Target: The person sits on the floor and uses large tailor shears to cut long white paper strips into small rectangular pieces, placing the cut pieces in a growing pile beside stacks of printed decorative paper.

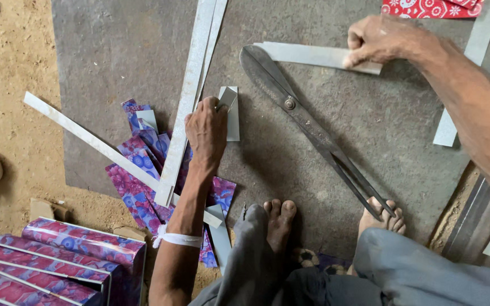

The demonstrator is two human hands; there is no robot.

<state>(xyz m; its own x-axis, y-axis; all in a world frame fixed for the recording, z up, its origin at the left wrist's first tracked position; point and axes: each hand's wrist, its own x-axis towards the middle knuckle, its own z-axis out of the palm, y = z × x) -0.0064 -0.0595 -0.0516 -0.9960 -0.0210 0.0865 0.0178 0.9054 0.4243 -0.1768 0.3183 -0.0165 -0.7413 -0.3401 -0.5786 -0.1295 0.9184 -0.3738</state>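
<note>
My left hand [206, 129] pinches a small cut piece of grey sheet metal [231, 113] on the dark stone slab. My right hand [378, 39] grips the end of a longer metal strip [307, 55] whose other end lies under the blade tip of large tin snips [307, 122]. The snips lie diagonally on the slab, their handles resting at my right foot [382, 218]. My left foot [279, 221] is beside it.
Long metal strips [191, 90] cross the slab [114, 51]. Purple floral sheet offcuts [143, 187] lie under my left arm. Finished floral metal boxes [58, 260] stand at bottom left. More strips [460, 102] lie at right, red patterned sheet [426, 8] at top.
</note>
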